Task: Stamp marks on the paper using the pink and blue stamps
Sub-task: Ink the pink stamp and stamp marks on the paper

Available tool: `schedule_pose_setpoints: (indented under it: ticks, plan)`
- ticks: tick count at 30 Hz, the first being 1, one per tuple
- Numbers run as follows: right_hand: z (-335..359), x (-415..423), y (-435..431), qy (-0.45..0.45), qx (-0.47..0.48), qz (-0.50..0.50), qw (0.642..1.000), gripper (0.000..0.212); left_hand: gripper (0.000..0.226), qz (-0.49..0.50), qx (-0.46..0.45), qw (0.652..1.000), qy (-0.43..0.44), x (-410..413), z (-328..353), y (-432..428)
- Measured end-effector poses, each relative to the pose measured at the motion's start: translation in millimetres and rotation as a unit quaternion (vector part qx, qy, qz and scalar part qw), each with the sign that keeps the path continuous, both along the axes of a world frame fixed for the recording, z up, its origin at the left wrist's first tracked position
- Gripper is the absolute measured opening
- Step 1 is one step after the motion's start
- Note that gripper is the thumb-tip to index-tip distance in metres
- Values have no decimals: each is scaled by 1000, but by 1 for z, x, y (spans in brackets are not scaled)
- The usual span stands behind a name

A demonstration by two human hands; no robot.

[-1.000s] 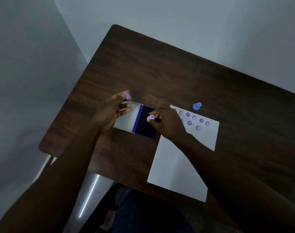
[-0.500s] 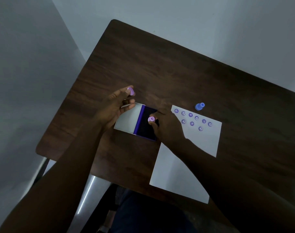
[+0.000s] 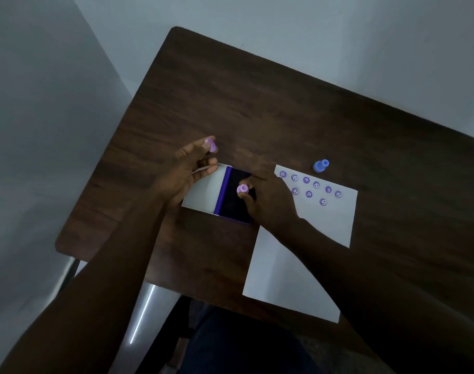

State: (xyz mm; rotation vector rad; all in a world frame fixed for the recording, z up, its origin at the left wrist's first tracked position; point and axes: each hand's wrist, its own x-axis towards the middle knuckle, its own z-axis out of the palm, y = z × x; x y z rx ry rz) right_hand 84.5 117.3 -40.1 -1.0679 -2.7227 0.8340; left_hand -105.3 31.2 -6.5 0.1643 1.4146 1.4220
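right hand [image 3: 268,201] pinching small pink stamp [image 3: 242,188] on open dark-purple ink pad [image 3: 234,195] | left hand [image 3: 187,171] holding pink cap [image 3: 211,145] | blue stamp [image 3: 321,166] beside white paper [image 3: 298,265], apart from hands

A dark brown wooden table [image 3: 271,109] carries everything. On it lie a white paper sheet [image 3: 289,276], an open purple ink pad [image 3: 230,203] and a small blue plastic stamp [image 3: 321,166]
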Motion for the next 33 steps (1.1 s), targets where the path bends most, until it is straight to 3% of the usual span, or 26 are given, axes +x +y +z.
schedule_pose_setpoints:
  ticks: [6,10,12,15,19,22,24,29,33]
  plan:
    - [17,1,-1,7,5,-6,1000,24,20,-16,9,1000,7,10,10,3]
    - [28,37,-2,89,-5,-110,990,19,20,-31,18,999,9,16,16,13]
    - [36,69,5,128,-68,-218,965,21,21,-42,22,999,6,20,18,19]
    - [45,120,25,162,-186,-365,897,25,23,-64,32,997,4,30,22,31]
    - [46,164,50,186,-276,-431,839,25,22,-92,30,995,3,45,27,50]
    - [40,177,60,170,-268,-422,850,17,23,-112,23,993,9,53,27,63]
    - [33,178,62,157,-249,-421,858,29,22,-118,18,993,10,57,26,68]
    - [20,172,59,83,-153,-360,917,28,21,-132,15,991,1,66,22,73]
    - [14,168,61,63,-137,-365,919,28,25,-138,6,990,-3,67,18,74]
